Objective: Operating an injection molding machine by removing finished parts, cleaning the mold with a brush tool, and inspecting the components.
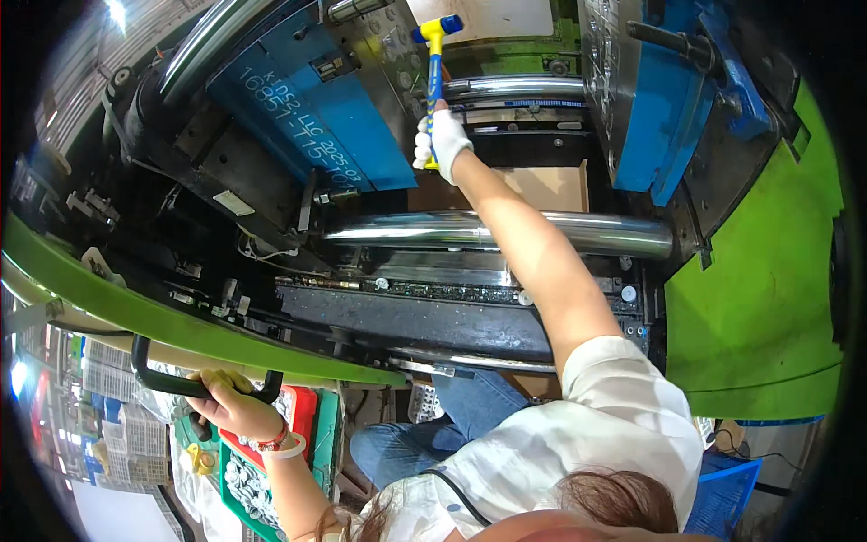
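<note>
Hammer (435, 79), yellow-headed (blue at both ends), blue-and-yellow handled

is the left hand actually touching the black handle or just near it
Touching: the head view shows the left hand wrapped around the black handle.

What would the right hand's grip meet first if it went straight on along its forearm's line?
Heading up and leftward, the right hand's grip, holding the yellow-and-blue hammer, would probably meet the grey metal face beside the blue block; depth is unclear here.
</note>
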